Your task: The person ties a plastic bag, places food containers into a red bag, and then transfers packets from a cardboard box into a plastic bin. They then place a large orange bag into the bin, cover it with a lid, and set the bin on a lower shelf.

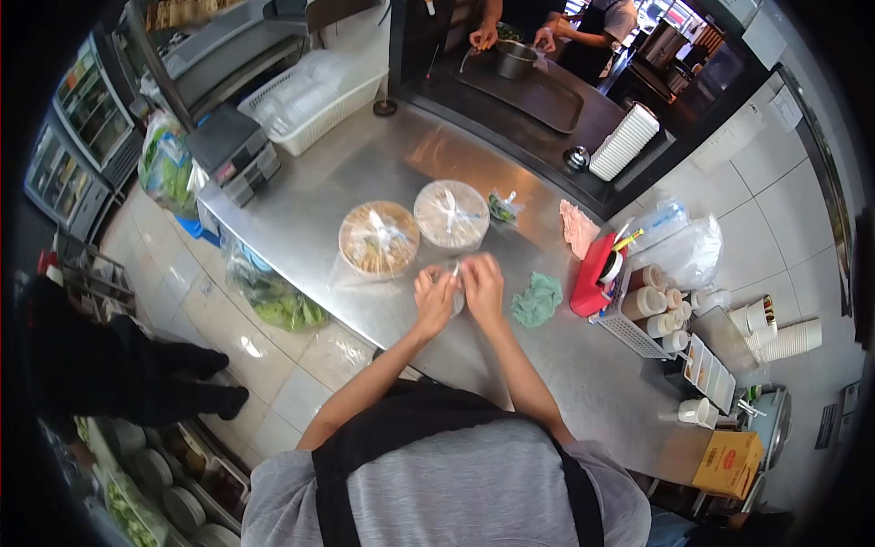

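My left hand (435, 298) and my right hand (481, 284) are close together over the steel counter, fingers pinched on the twisted neck of a small clear plastic bag (458, 304). What the bag holds is mostly hidden by my fingers. Just beyond my left hand stands a round bowl wrapped in a knotted clear bag (379, 241), with yellowish-brown food inside. Beside it, a second bagged bowl (452, 215) looks paler. A small bag with green contents (503, 208) lies to the right of the bowls. Near my right hand is a crumpled green cloth (537, 300).
On the right are a pink cloth (578, 228), a red tape dispenser (597, 273) and a basket of sauce bottles (645, 305). A white basket of plastic containers (310, 100) stands at back left. Two people work beyond the pass-through; another person (118, 365) stands at left.
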### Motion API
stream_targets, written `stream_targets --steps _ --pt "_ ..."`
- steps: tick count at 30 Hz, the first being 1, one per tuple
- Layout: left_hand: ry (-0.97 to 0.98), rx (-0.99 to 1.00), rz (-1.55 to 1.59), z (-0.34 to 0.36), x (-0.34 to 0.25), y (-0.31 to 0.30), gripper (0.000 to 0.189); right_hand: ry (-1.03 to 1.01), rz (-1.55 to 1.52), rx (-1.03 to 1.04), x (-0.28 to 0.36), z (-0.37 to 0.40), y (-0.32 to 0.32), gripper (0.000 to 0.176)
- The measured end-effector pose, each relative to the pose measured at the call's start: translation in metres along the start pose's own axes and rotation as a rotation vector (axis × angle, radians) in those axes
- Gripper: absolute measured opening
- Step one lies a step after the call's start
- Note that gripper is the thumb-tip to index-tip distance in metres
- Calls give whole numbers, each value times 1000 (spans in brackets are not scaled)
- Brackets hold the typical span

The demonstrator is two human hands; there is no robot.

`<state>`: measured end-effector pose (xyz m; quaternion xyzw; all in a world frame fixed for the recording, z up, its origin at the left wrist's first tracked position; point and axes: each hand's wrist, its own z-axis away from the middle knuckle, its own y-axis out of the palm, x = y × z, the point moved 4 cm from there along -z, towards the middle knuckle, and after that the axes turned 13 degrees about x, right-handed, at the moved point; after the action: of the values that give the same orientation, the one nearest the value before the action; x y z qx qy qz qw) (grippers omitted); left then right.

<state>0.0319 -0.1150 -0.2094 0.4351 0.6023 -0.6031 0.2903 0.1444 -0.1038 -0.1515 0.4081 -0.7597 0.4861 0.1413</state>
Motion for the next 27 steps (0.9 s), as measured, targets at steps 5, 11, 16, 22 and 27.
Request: stream_targets --steps 5,11,16,22,27 --pt "53 13 -165 -10 7 -14 21 109 -241 114 -6 -17 -5 6" --pt "244 -215 -231 7 -43 -55 22 319 709 236 -95 72 -64 32" --pt "443 35 -298 54 -51 40 35 277 183 183 -73 145 -51 34" --pt "308 253 19 80 -38 98 14 657 -523 -180 -65 178 -55 17" --pt "160 249 182 113 -69 51 24 442 -250 -255 -34 145 -94 23"
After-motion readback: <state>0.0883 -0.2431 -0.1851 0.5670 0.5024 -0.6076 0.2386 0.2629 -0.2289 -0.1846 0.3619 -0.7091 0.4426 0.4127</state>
